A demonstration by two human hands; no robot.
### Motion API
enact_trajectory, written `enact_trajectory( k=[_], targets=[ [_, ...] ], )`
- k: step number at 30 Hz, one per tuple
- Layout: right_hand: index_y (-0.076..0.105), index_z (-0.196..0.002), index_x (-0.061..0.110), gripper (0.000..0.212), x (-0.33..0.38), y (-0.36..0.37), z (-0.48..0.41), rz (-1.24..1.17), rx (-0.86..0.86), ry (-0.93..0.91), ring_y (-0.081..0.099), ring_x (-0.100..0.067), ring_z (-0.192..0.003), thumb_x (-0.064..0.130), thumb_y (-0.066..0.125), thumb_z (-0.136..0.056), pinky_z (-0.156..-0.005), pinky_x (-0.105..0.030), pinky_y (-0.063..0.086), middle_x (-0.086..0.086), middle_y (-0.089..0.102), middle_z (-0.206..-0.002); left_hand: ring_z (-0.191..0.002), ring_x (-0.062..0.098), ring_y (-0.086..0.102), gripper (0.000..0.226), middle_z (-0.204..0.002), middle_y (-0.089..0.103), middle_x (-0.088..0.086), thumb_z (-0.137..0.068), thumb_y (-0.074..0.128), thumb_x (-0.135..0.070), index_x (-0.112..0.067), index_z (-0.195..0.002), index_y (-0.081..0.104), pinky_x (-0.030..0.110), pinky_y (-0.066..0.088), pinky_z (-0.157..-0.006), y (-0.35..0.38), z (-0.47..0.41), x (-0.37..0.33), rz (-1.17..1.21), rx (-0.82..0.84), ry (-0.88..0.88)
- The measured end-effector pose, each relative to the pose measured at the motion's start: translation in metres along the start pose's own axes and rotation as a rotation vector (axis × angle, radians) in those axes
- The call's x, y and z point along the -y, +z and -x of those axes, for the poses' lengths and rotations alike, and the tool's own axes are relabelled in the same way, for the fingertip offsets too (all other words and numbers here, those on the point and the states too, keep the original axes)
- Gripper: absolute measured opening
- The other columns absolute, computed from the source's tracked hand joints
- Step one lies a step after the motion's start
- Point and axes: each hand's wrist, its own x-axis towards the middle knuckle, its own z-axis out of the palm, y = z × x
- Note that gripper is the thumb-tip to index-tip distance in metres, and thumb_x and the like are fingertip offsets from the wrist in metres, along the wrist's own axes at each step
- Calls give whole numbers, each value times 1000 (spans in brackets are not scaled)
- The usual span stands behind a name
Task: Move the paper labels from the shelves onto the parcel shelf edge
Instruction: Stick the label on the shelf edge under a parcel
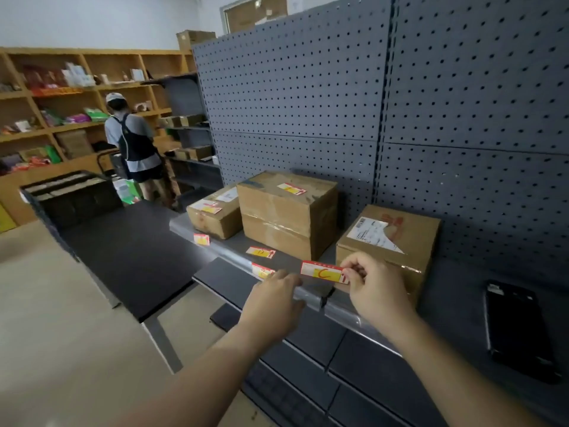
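Observation:
My right hand (pixel 372 288) pinches the right end of a red, white and yellow paper label (pixel 323 272) just above the grey shelf's clear front edge strip (pixel 338 309). My left hand (pixel 274 300) rests its curled fingers on that strip, just left of the label. One label (pixel 262 270) sits in the strip beside my left hand and another (pixel 201 239) farther left. A loose label (pixel 260 252) lies on the shelf in front of the big parcel (pixel 286 217). More labels lie on top of two parcels.
A small parcel (pixel 215 214) stands left of the big one and a third parcel (pixel 391 245) stands behind my right hand. A black phone (pixel 520 331) lies on the shelf at the right. Grey pegboard backs the shelf. A person (pixel 135 143) stands by wooden shelves at the far left.

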Motion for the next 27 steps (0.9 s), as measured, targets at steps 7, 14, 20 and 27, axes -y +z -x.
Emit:
enact_trajectory(
  k=[7, 14, 20, 27],
  targets=[
    [63, -88, 27, 15, -33, 0, -7, 74, -112, 200, 58, 0, -82, 13, 61, -93, -69, -21, 51, 15, 63, -85, -104, 22, 54, 29, -110, 58, -2, -86, 62, -34, -24, -113, 59, 41, 49, -84, 47, -50, 1, 96, 146, 235],
    [65, -85, 22, 19, -31, 5, 34, 186, -278, 374, 56, 2, -79, 6, 59, -91, -61, -10, 41, 14, 61, -81, -101, 18, 54, 21, -107, 60, -7, -83, 67, -31, -26, -103, 63, 36, 46, -83, 81, -64, 11, 135, 238, 550],
    [63, -83, 24, 22, -26, 26, 66, 255, -319, 564, 57, -9, -75, 4, 57, -92, -63, -27, 48, 8, 62, -82, -107, 21, 51, 21, -111, 58, -7, -85, 65, -31, -30, -106, 65, 36, 37, -82, 106, -65, 17, 109, 207, 652],
    [59, -80, 29, 29, -32, 39, 75, 299, -338, 684, 57, -5, -74, 4, 57, -92, -57, -15, 41, 9, 63, -83, -83, 26, 53, 27, -90, 56, 0, -69, 79, -16, -22, -91, 64, 38, 39, -67, 133, -61, 21, 120, 44, 700]
  ],
)
